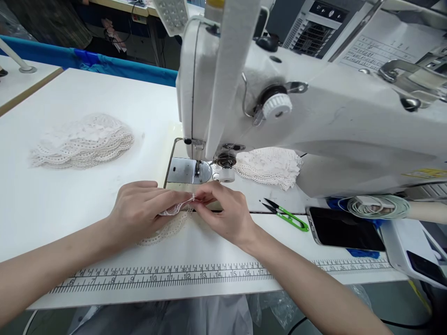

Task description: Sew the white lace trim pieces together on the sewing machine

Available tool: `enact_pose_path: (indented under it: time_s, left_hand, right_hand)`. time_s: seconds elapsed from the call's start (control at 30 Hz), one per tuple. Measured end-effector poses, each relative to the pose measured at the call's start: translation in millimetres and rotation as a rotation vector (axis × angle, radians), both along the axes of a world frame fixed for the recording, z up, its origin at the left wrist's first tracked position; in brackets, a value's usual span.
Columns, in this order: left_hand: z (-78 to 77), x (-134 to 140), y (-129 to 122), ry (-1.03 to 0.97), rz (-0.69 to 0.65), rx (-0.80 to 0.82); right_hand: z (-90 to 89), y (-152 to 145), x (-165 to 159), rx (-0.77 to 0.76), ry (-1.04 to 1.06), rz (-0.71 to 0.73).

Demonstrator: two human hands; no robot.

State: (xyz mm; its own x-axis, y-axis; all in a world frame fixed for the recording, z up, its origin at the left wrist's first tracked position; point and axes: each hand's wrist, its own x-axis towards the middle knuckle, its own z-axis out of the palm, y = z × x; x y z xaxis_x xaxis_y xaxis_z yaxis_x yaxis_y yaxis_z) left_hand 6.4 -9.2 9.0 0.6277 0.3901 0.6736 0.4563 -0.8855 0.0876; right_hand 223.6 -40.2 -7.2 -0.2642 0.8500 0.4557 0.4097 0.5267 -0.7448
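Just in front of the sewing machine's needle plate (181, 170), both hands hold one piece of white eyelet lace (169, 231). My left hand (141, 209) lies over it, thumb and fingers closed on its gathered upper edge. With thumb and forefinger, my right hand (223, 209) pinches the edge at its right end, close to the left fingertips. The lace's scalloped border hangs down onto the table below the left hand. Part of the piece is hidden under that hand. The presser foot (197, 170) is just behind the hands, apart from the lace.
The white sewing machine (314, 102) arches over the right side. One lace stack (87, 142) lies left, another lace pile (268, 165) under the machine arm. Green thread snips (288, 216) and a phone (345, 228) lie right. A printed ruler (167, 277) runs along the front edge.
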Motion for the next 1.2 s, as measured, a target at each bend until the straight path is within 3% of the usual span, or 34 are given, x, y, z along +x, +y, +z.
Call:
enact_pose_path:
  time_s: [0.33,0.57,0.73,1.0,1.2]
  left_hand:
    - [6.3,-1,-2,0.040,-0.040,0.071]
    - [-7.3,-1,-6,-0.024,-0.003,-0.108]
    - [1.3,4,-8,-0.041,-0.071,-0.159]
    - [9.8,7,-6,-0.085,-0.078,-0.094]
    - [8.3,4,-6,-0.121,-0.046,0.001]
  right_hand:
    - [2.6,3,2,0.266,-0.125,-0.052]
    - [7.2,5,14,0.713,-0.237,-0.013]
    - [17.2,4,15,0.963,-0.344,0.055]
    - [20.7,3,12,1.106,-0.380,0.028]
    - [25.1,5,11,1.009,-0.419,-0.021]
